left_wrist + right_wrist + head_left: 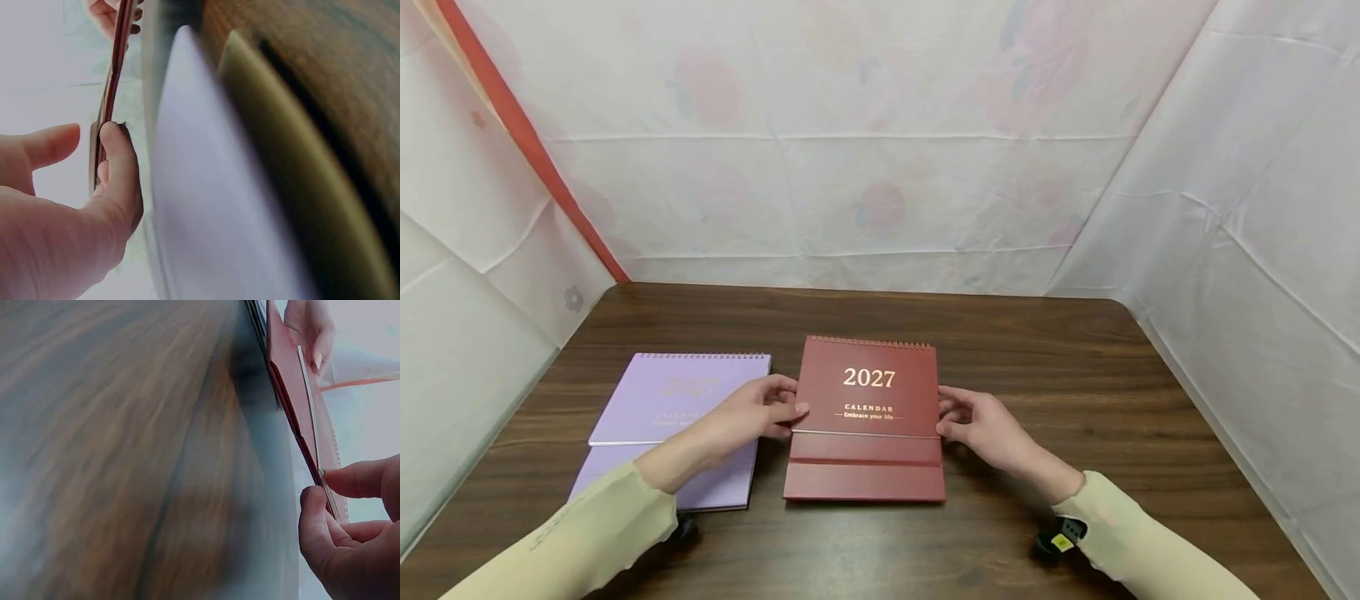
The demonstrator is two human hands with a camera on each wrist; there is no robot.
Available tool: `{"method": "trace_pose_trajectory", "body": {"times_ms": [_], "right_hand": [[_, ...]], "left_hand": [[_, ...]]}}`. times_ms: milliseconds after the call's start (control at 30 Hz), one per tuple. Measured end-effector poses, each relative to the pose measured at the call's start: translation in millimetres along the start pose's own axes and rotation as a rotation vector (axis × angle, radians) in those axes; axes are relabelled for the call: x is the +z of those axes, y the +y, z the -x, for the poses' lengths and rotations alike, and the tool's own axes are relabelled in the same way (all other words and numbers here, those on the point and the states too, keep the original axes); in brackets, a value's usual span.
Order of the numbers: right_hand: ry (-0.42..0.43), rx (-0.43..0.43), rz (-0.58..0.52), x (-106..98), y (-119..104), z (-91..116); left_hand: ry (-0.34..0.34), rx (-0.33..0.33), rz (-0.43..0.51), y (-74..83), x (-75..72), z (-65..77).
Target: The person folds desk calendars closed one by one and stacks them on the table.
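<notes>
A dark red spiral-bound desk calendar (868,396), marked 2027 in gold, lies face up between my two hands. Its left edge is held by my left hand (760,412), thumb on the cover side and fingers underneath. In the left wrist view the calendar (114,75) appears edge-on beside the curled fingers (122,162). My right hand (992,425) pinches the opposite edge. The right wrist view shows its thumb (356,478) on the upper face, with the other fingers below. The calendar (290,362) appears raised from the table there.
A lilac spiral calendar (647,400) lies on the left, partly covered by my left forearm. Both rest on a dark wood-grain table (1037,350). White patterned sheets (880,150) enclose the back and sides. A black wrist device (1060,540) is on the right sleeve.
</notes>
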State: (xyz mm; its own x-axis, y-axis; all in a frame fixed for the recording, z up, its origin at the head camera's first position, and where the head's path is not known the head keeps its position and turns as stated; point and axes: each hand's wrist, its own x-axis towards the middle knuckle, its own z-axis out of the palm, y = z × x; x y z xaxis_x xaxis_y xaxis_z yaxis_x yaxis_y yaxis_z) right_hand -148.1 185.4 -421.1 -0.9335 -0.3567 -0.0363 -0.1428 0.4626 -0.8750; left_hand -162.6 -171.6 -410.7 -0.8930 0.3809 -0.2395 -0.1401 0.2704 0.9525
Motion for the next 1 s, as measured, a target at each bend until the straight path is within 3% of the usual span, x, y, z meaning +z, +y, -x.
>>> {"method": "trace_pose_trajectory", "body": {"times_ms": [200,433,800,1000], "right_hand": [[-0.016,-0.038,-0.016,13,-14,-6],[-0.108,-0.075,-0.061,39,-31,-20],[-0.237,-0.007,-0.307,88,-51,-49],[-0.253,0.049,-0.388,112,-58,-62]], "left_hand": [[0.032,-0.026,-0.090,5.8,-17.9,15.4],[0.111,-0.068,-0.234,4.5,-43.3,44.0],[0.188,-0.082,-0.534,-6.4,-86.4,70.5],[0.222,-0.083,-0.607,-17.2,-103.7,78.5]]}}
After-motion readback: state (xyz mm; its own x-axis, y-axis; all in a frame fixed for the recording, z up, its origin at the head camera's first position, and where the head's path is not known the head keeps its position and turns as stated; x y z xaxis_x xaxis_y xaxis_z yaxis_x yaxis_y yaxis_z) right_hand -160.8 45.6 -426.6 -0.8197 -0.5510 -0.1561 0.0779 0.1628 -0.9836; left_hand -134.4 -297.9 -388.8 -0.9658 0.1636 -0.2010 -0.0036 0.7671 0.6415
